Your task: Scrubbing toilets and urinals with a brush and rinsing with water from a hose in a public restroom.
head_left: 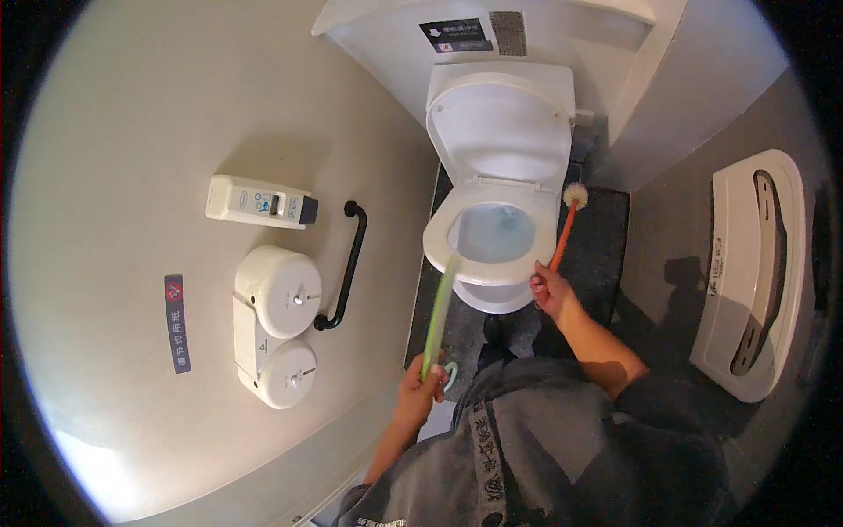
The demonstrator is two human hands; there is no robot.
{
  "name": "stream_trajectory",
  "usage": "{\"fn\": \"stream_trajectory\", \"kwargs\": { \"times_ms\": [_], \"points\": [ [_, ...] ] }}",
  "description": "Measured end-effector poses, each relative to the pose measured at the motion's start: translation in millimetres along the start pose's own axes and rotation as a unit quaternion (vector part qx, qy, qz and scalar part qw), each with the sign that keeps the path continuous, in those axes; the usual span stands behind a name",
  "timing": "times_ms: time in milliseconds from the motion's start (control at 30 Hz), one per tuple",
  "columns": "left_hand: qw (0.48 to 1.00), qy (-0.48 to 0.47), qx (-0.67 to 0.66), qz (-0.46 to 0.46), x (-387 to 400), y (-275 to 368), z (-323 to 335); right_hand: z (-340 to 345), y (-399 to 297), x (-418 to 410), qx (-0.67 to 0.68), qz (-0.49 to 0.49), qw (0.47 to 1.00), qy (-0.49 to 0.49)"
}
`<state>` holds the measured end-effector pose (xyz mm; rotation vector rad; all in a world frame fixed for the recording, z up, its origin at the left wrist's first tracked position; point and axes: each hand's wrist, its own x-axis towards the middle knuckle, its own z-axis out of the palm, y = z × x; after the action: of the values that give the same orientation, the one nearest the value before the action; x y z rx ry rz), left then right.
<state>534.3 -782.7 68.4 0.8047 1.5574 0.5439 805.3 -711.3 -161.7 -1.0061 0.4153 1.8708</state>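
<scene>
Before me stands a white toilet (490, 303) with its lid (504, 132) raised and its seat (438, 238) down. Bluish water shows in the bowl (497, 234). My right hand (552, 290) grips the orange handle of a toilet brush (564, 236), close by the seat's front right edge; whether the fingers touch the seat I cannot tell. The brush's pale round head points away from me, beside the bowl above the dark floor. In my left hand (421, 392) is a long light-green stick-like tool (439, 316), blurred, its far end over the front left of the seat. A pale teal hook (451, 375) shows at that hand.
On the left wall are a white dispenser (253, 203), a double toilet-roll dispenser (280, 290) and a black grab bar (352, 263). A white moulded wall unit (731, 316) with a slot juts out at right. Signs with writing (456, 34) hang behind the toilet.
</scene>
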Motion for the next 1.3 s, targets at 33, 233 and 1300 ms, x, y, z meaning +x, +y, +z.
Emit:
{"fn": "stream_trajectory", "kwargs": {
  "times_ms": [33, 233, 1300],
  "points": [
    [1.000, -0.025, 0.003, 0.008, -1, 3, 4, 0, -3, 0, -0.015, 0.000, 1.000, -0.015],
    [0.999, 0.009, -0.001, 0.045, 25, 20, 10, 24, -21, -10, -0.026, -0.009, 1.000, -0.005],
    [0.979, -0.035, -0.071, 0.186, 175, 123, 64, 51, -50, -10, 0.027, -0.036, 0.999, 0.030]
  ]
}}
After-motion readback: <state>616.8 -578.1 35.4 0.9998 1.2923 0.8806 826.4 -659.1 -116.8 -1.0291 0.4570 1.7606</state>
